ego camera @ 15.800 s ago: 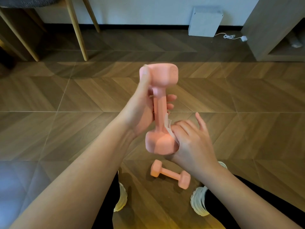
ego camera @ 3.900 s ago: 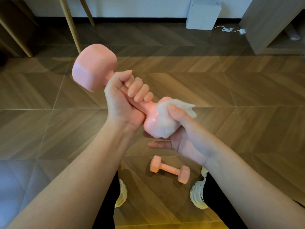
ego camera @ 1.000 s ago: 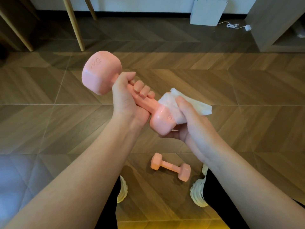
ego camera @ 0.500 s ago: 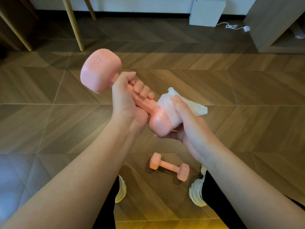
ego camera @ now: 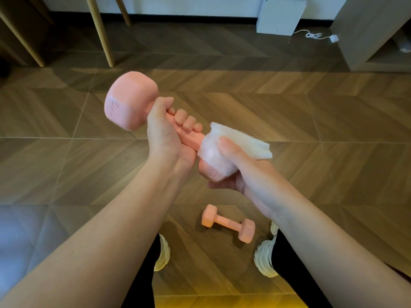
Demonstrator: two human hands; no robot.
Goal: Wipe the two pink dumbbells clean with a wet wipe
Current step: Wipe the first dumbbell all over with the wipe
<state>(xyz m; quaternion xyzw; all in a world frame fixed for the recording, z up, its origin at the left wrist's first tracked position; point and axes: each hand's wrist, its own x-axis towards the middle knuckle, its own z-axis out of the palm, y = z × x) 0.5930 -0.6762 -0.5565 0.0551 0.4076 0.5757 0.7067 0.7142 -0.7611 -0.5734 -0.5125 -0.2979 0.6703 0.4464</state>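
Mid-air: held dumbbell [ego camera: 131, 101], left grip [ego camera: 164, 134] clenching it | right grip [ego camera: 240, 172] clasping 1 wipe [ego camera: 244, 141] | second dumbbell [ego camera: 228, 223] on floor [ego camera: 311, 130]

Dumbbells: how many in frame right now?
2. The raised dumbbell is in the left hand's grip, its near end wrapped in the wipe that the right hand holds. The second dumbbell lies on the floor between the shoes. No others show.

Wood chevron floor [ego camera: 311, 112], white wall [ego camera: 200, 5]
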